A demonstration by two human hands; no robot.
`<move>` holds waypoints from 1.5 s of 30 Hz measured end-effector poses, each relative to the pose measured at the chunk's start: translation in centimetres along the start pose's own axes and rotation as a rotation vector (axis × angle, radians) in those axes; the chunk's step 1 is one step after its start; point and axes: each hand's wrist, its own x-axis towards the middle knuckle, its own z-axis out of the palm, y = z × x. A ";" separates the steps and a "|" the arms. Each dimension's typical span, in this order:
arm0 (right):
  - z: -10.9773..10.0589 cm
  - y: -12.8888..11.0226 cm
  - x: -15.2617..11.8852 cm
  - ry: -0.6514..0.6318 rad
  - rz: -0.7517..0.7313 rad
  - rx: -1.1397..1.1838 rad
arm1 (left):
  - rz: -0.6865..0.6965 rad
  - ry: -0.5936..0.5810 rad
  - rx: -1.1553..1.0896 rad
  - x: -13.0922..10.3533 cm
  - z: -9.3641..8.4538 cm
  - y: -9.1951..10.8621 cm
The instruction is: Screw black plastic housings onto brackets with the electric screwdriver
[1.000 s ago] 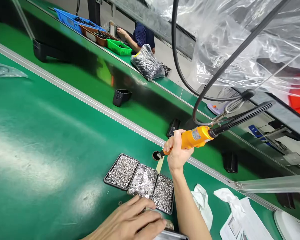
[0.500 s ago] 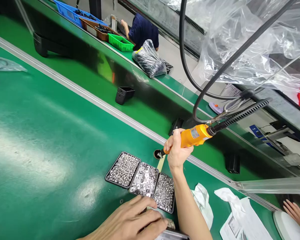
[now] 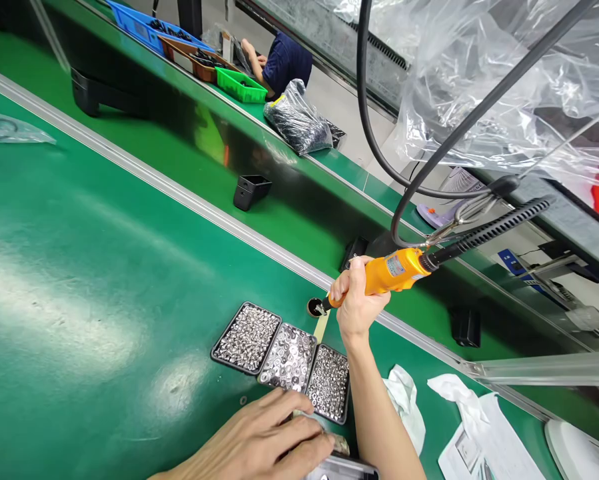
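Observation:
My right hand (image 3: 358,303) is wrapped round an orange electric screwdriver (image 3: 396,270), whose tip points into a small round dark container (image 3: 315,307) on the green table. Three black trays stand in a row: one of small screws (image 3: 248,337), one of washers (image 3: 289,357) and one of small nut-like parts (image 3: 328,385). At the bottom, my left hand (image 3: 274,437) rests with fingers spread on a grey metallic part (image 3: 342,468), mostly hidden under it. A single washer (image 3: 243,401) lies beside the trays.
Beyond the metal rail (image 3: 179,193), a belt carries black parts (image 3: 252,192). Cables (image 3: 366,100) hang above the screwdriver. White cloths (image 3: 405,407) and a paper sheet (image 3: 504,437) lie at the right. A person (image 3: 289,63) sits behind bins (image 3: 242,85).
My right hand and the screwdriver have shifted slightly right. The black parts on the belt have moved slightly right. Another person's hand at the lower right has left the view.

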 end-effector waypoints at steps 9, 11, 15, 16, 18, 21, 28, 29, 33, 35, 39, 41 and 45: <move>-0.1 -0.8 0.3 0.022 -0.007 0.010 | 0.012 0.152 -0.062 -1.7 5.1 -1.2; -0.2 -0.8 0.3 0.020 -0.006 0.014 | 0.007 0.154 -0.057 -1.8 5.2 -1.2; -0.3 -0.6 0.3 0.013 -0.013 0.018 | 0.023 0.126 -0.020 -1.6 4.7 -1.1; -0.3 -0.6 0.3 0.013 -0.015 0.013 | 0.028 0.123 -0.014 -1.4 4.5 -1.1; -0.3 -0.5 0.3 0.019 -0.020 0.001 | 0.032 0.136 -0.006 -1.1 3.9 -1.0; -0.3 -0.5 0.3 0.014 -0.017 -0.004 | 0.024 0.116 0.010 -0.6 2.2 -0.6; -0.3 -1.0 0.1 0.051 -0.013 0.014 | -0.054 0.012 -0.034 -0.2 -0.7 0.8; -0.3 -1.1 0.1 0.054 -0.012 0.011 | -0.063 -0.004 -0.049 -0.3 -0.7 0.8; -0.2 -1.2 0.0 0.045 -0.020 -0.003 | -0.082 -0.038 -0.121 -0.3 -0.2 0.7; -0.2 -1.1 0.0 0.048 -0.028 -0.005 | -0.085 -0.037 -0.144 -0.3 -0.1 0.6; -0.2 -1.0 0.1 0.047 -0.035 -0.014 | -0.075 -0.025 -0.176 -0.3 -0.1 0.7; -0.2 -1.4 0.2 0.048 -0.032 -0.017 | -0.072 -0.017 -0.190 -0.3 -0.2 0.8; -0.4 -4.1 0.1 0.070 -0.034 -0.012 | -0.088 -0.063 -0.206 -0.3 0.1 0.8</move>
